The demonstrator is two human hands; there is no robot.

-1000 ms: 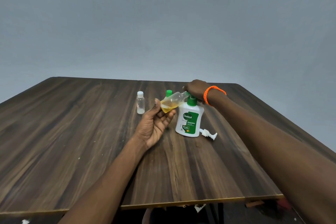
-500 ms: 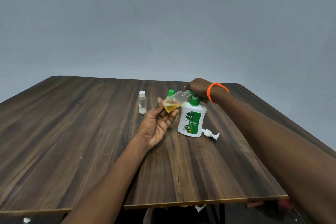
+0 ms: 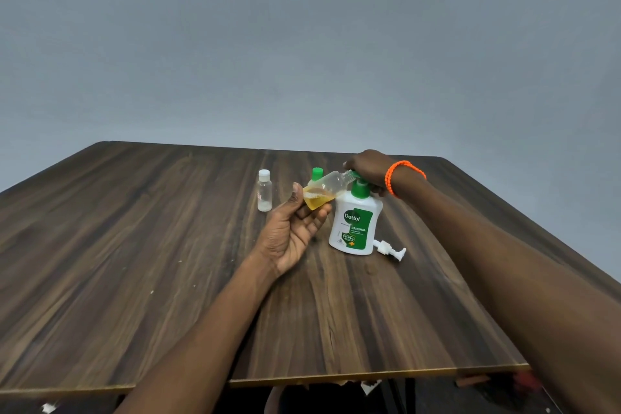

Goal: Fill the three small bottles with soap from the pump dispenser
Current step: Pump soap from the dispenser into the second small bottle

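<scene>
My left hand [image 3: 291, 228] grips a small clear bottle [image 3: 324, 190] tilted on its side, with yellow soap pooled at its lower end. The bottle's open neck points right, up against the green pump head of the white Dettol dispenser [image 3: 355, 224]. On top of that pump head rests my right hand [image 3: 368, 169], its fingers curled over it. A second small bottle with a green cap [image 3: 316, 173] stands just behind the held one, mostly hidden. A third clear bottle with a white cap [image 3: 264, 190] stands upright further left.
A loose white pump piece [image 3: 389, 249] lies on the wooden table [image 3: 134, 262] just right of the dispenser's base. An orange bracelet [image 3: 401, 175] circles my right wrist. The table's near edge runs across the bottom of the view.
Both hands, the tilted bottle and the dispenser keep the same pose; only the view has shifted slightly.
</scene>
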